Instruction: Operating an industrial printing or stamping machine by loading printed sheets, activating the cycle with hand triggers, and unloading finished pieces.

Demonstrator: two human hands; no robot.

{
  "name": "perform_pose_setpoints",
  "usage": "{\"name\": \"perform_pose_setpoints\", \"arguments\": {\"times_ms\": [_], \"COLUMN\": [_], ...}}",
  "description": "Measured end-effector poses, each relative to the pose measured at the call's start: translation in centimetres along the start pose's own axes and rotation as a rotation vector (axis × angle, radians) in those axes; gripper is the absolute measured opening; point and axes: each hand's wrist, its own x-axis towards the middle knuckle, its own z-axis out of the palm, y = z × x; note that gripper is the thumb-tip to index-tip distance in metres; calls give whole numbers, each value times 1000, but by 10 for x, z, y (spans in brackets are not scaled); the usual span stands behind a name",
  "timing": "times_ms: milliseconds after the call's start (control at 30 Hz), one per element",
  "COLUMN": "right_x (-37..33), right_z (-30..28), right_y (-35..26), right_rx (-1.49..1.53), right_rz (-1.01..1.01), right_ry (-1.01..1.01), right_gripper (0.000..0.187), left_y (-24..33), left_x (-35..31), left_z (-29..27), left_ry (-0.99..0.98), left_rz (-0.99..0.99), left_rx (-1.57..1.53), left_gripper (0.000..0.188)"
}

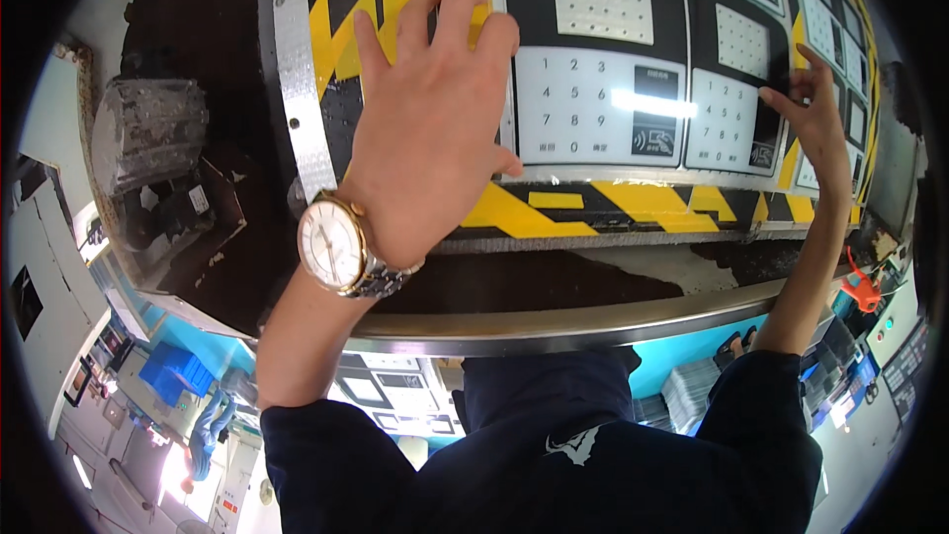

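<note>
My left hand (430,129), with a wristwatch (333,242) on its wrist, reaches over the left edge of a printed keypad panel (573,129). Its fingers are spread and bent, and its thumb lies by the panel's lower left. This panel is black and white, with rows of digits and a dotted pale window. Beside it is a matching keypad panel (727,114). At that one's right edge is my right hand (819,124), its thumb and fingertips apart. Whether either hand presses on the panels, I cannot tell.
Yellow-and-black striped board (633,206) surrounds the panels, with more keypad panels (830,30) at the far right. A metal strip (297,109) borders the left side. A worn metal block (148,133) sits further left. The bench's metal edge (554,328) runs in front of me.
</note>
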Motion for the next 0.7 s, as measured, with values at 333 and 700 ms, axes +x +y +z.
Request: {"name": "perform_pose_setpoints", "arguments": {"times_ms": [333,700], "right_x": [-7,-8], "right_z": [-8,-11], "right_y": [-25,-35], "right_rx": [178,194], "right_rz": [20,42], "right_ry": [-121,-137], "right_gripper": [101,102], "left_y": [8,10], "left_x": [6,7], "left_z": [-18,-20], "left_ry": [-102,-145], "left_rz": [-74,-80], "left_rx": [-16,-19], "left_gripper": [79,101]}}
